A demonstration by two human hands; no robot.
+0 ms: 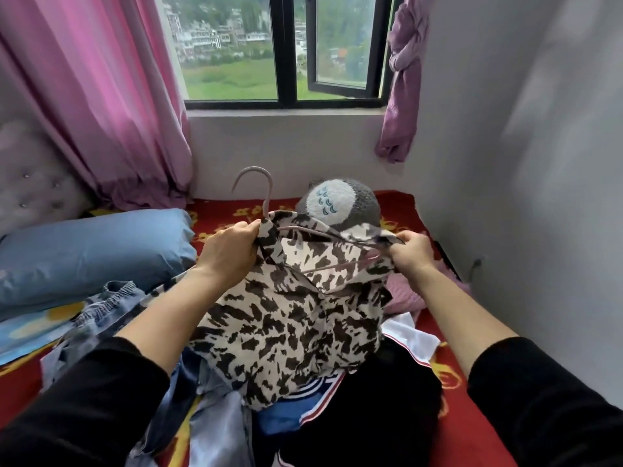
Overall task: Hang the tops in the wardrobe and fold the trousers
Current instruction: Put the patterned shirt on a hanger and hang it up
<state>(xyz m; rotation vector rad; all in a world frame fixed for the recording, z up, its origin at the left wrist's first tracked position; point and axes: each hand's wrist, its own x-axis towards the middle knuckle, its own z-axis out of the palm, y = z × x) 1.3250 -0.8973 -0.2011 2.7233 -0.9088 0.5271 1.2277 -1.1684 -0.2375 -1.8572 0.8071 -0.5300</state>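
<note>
Patterned top (286,315) hangs above the bed's clothes pile (209,416), hanger (303,229) running left to right between your grips: left hand (232,251) clutching fabric by the hook, right hand (409,251) pinching the right shoulder.

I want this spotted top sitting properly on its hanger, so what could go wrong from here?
The hanger sits tilted inside the top; one shoulder may slip off.
The left grip and right grip hold fabric, so a hard tug could stretch the neckline.
The hem rests on the clothes pile; lifting may drag pieces along.
</note>
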